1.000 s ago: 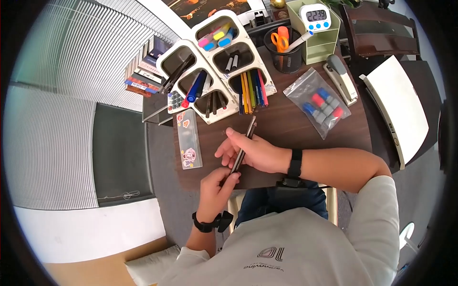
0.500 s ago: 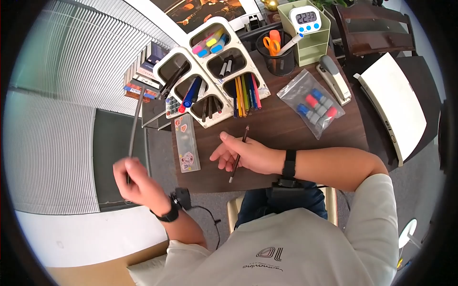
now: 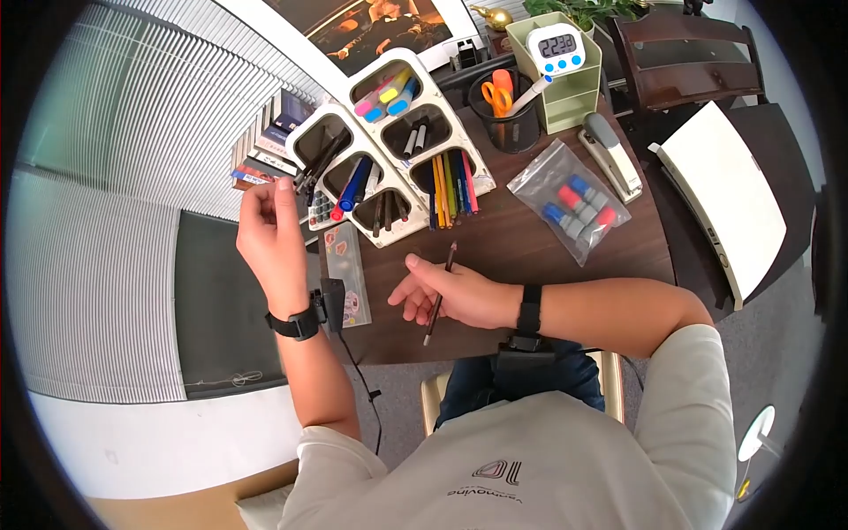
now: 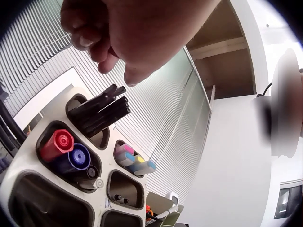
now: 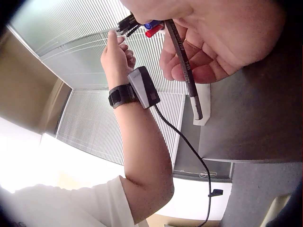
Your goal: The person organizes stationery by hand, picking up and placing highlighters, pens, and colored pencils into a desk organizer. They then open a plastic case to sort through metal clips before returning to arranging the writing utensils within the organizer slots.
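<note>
My right hand [image 3: 464,294] is over the front of the desk, holding a dark pencil [image 3: 439,297] with a silvery end between thumb and fingers. Printing including "14B" shows on the pencil [image 5: 182,60] in the right wrist view. At the holder's left side is my left hand [image 3: 272,238], thumb raised and fingers loosely curled, with nothing visible in its grasp. Several black pencil-like sticks [image 4: 98,112] slant out of the white organizer's [image 4: 110,153] end compartment, just below those fingertips in the left wrist view. Thick red and blue markers [image 4: 75,157] stand in the compartment beside them.
A clear stickered case [image 3: 346,274] lies left of the right hand. Colored pencils [image 3: 452,190] and highlighters [image 3: 387,95] fill other compartments. Farther right are a bag of small bottles [image 3: 574,208], a stapler [image 3: 611,159], a mesh cup [image 3: 505,119] and a timer [image 3: 556,49].
My left hand parted from the right with a long thin stick, swung left, then rose to the organizer; that stick no longer shows in it. The right hand keeps its pencil, nearly still.
</note>
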`<state>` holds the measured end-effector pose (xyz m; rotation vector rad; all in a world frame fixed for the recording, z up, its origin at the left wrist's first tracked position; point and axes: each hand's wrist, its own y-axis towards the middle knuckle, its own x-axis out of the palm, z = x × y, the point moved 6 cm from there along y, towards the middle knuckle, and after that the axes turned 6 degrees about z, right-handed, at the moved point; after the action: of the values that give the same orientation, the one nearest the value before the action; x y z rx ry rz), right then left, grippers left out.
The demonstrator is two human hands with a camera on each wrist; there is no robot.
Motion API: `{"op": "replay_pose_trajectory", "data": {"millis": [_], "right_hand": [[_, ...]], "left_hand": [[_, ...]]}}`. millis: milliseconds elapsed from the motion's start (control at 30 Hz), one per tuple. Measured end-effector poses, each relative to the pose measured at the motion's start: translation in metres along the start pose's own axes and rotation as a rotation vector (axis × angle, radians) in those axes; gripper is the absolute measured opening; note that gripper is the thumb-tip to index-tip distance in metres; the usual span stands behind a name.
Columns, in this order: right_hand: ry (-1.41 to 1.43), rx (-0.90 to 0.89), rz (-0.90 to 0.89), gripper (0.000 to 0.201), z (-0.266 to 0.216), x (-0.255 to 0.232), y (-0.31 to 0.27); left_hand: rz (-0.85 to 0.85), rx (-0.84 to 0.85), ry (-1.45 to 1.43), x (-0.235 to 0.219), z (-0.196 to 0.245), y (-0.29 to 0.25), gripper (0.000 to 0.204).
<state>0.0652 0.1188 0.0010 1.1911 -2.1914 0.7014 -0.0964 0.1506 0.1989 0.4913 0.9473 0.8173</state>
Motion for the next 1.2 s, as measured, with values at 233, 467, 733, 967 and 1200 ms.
{"op": "replay_pose_trajectory", "data": {"millis": [233, 467, 733, 967, 1200], "right_hand": [[0.02, -0.006, -0.003, 0.077, 0.002, -0.001, 0.001], [0.053, 0.002, 0.005, 0.074, 0.0, 0.002, -0.002], [-0.125, -0.029, -0.065, 0.072, -0.006, 0.007, -0.005], [-0.038, 0.005, -0.065, 0.076, 0.0, 0.003, 0.001], [-0.051, 0.013, -0.06, 0.075, -0.003, 0.004, -0.001]], "left_hand": [[-0.099, -0.177, -0.171, -0.02, -0.036, -0.086, 0.023], [-0.822, -0.41, -0.212, -0.011, -0.015, -0.196, 0.017], [-0.322, -0.133, -0.214, -0.067, -0.005, -0.125, 0.01], [0.286, 0.039, -0.442, -0.082, 0.002, -0.039, 0.008], [0.028, 0.068, -0.19, 0.0, 0.001, -0.004, 0.015]]}}
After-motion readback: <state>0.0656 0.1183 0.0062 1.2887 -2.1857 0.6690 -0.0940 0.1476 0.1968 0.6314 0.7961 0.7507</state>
